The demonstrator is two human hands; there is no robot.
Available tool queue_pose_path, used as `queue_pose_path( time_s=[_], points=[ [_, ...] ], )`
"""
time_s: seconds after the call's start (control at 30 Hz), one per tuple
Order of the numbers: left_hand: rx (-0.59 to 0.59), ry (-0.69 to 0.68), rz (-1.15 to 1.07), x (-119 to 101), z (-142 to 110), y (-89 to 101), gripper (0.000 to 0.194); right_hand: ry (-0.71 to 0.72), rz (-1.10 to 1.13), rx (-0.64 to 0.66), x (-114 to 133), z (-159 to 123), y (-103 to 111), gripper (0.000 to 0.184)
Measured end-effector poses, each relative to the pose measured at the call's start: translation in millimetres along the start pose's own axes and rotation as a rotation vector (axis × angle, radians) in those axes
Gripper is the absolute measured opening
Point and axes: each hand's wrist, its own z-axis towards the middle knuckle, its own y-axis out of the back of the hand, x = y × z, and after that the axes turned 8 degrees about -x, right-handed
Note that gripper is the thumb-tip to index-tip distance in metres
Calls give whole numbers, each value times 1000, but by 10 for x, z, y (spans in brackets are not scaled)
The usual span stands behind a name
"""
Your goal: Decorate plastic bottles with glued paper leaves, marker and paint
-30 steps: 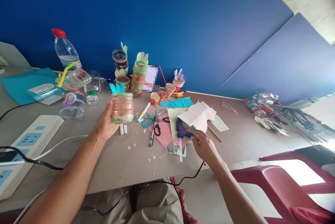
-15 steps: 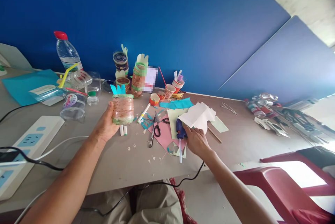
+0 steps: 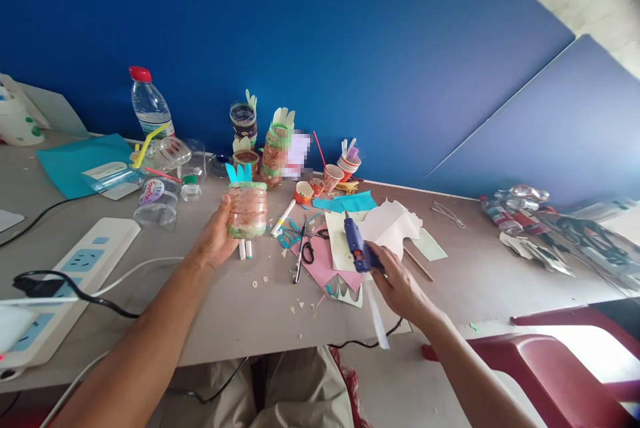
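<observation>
My left hand is closed around the side of a cut plastic bottle with a brownish, ribbed body and green edges. Blue paper petals rise from its rim. My right hand grips a dark blue glue gun by its handle, its nozzle pointing up and away. A clear glue stick sticks out of the gun's back end. Under and beside the gun lie pale green paper, crumpled white paper and pink paper. Scissors and a black pen lie between my hands.
Similar decorated bottles stand by the blue partition, near paper cups. Clear bottles and a red-capped bottle are at the left, behind a power strip with cables. Plastic bottles and bags lie at the right, above a red stool.
My right hand has lifted the glue gun off the papers and tilted it nozzle-up. The white paper that covered its front now lies behind it. My left hand still holds the bottle.
</observation>
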Motion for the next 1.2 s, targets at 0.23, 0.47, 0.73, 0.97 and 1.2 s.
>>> queue_pose_path(
  time_s=[0.23,0.47,0.73,0.97,1.2],
  points=[
    [6,19,23,-14,-20,5,53,-279,931,-175,472,194,101,48],
    [14,26,33,6,-25,21,60,-335,1068,70,799,499,-355,30],
    [56,-13,101,40,-38,53,70,-279,1121,284,1019,793,-695,38],
    [61,-37,99,67,-26,78,69,-289,1062,375,1092,807,-869,40],
    [37,-41,135,84,-31,81,69,-200,1108,352,950,738,-967,41]
  ],
)
